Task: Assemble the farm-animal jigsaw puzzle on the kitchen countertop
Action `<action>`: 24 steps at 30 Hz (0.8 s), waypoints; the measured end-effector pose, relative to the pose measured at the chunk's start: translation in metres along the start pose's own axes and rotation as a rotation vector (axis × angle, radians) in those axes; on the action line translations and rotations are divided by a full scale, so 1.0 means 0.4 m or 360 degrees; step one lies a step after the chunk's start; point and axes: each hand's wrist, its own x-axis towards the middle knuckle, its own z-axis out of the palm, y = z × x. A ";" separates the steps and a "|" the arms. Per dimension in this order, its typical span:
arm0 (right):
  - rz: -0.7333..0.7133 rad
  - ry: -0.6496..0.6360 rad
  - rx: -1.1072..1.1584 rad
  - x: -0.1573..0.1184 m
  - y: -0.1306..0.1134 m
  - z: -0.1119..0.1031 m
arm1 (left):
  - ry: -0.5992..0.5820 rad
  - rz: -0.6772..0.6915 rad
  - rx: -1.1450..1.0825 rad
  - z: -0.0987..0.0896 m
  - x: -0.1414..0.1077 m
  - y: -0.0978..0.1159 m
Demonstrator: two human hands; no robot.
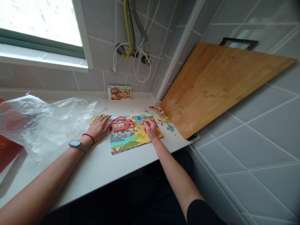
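A colourful jigsaw puzzle (pixel 127 143) with a red barn and animals lies flat on the white counter. My left hand (pixel 99 127) rests palm down at the puzzle's left edge, fingers stretched out, over or beside a few yellowish puzzle pieces (pixel 92 119). Above the right part of the picture, my right hand (pixel 150 129) has its fingers pinched together; whatever is between the fingertips is too small to make out. Loose puzzle pieces (pixel 166 119) are heaped just past the puzzle's right side, with a teal piece (pixel 170 128) a little apart.
A picture card (pixel 119 92) leans against the back wall. Crumpled clear plastic (pixel 53 122) covers the counter's left, beside an orange-red package (pixel 9 150). On the right, a large wooden board (pixel 217 87) leans on the tiles. Pipes and a white cable (pixel 142 76) hang at the back.
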 end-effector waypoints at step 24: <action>0.0035 0.0239 -0.1425 -0.062 0.105 -0.378 | 0.0044 -0.0052 0.0304 -0.077 0.002 0.106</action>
